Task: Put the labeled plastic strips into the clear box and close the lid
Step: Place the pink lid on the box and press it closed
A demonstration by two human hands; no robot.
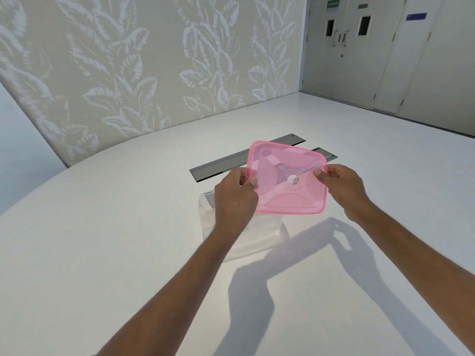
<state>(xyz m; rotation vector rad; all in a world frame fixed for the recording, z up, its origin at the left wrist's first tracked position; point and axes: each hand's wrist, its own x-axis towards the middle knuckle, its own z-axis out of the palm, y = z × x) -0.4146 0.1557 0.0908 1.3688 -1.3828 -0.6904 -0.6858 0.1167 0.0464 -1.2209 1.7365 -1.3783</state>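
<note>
Two hands hold a pink translucent lid (pixel 288 178) at frame centre, raised and tilted above the clear box (pixel 246 235). Left hand (pixel 235 201) pinches the lid's left edge, thumb on top; right hand (pixel 343 190) pinches the right edge likewise. Lid: square, rounded corners, moulded rib pattern, small round white sticker at its middle, print too small to read. Clear box sits on the white table (pixel 102 240) just below the lid, partly hidden by the left hand; faint lettering on its wall, illegible. Two grey strips (pixel 223 163) lie on the table behind the box, partly covered by the lid. Upper right: doors (pixel 359 47) with green and blue signs, text unreadable.
</note>
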